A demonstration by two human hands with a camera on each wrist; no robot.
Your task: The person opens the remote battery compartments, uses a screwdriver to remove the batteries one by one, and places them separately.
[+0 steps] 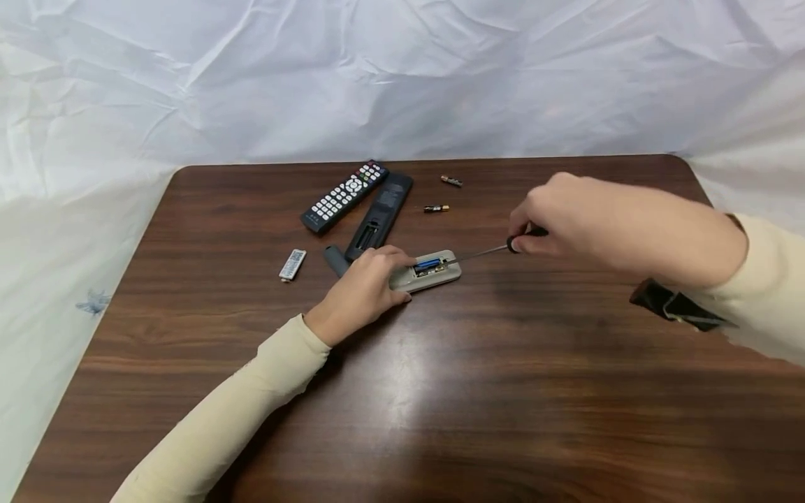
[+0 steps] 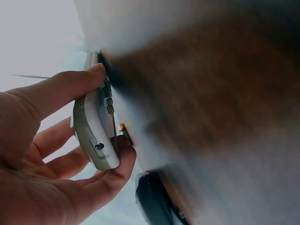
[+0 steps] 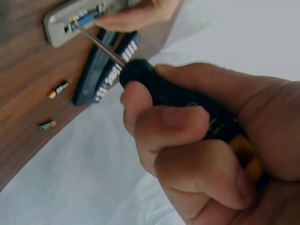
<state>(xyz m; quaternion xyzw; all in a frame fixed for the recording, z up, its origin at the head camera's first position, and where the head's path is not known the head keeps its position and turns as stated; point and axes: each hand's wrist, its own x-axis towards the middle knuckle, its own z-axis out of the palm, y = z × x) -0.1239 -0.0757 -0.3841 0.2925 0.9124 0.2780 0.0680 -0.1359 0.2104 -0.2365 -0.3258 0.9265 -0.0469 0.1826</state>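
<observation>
My left hand (image 1: 367, 283) grips a light grey remote control (image 1: 451, 274) near the middle of the table, thumb and fingers on its opposite edges. Its back faces up, with the battery compartment uncovered. Inside lie a blue battery (image 1: 428, 264) and a darker battery (image 1: 432, 272). The fingers of my right hand (image 1: 560, 220) are curled round the black and yellow handle of a screwdriver (image 3: 183, 96). Its thin metal shaft slants down to the left, and the tip is at the compartment's right end. Whether the tip touches a battery is too small to tell.
Beyond my left hand lie a black remote with white buttons (image 1: 346, 195), a face-down black remote (image 1: 391, 199) and a dark cover (image 1: 336, 260). Nearby are a small labelled white piece (image 1: 293, 265) and loose batteries (image 1: 437, 208). A black object (image 1: 679, 306) sits under the right sleeve.
</observation>
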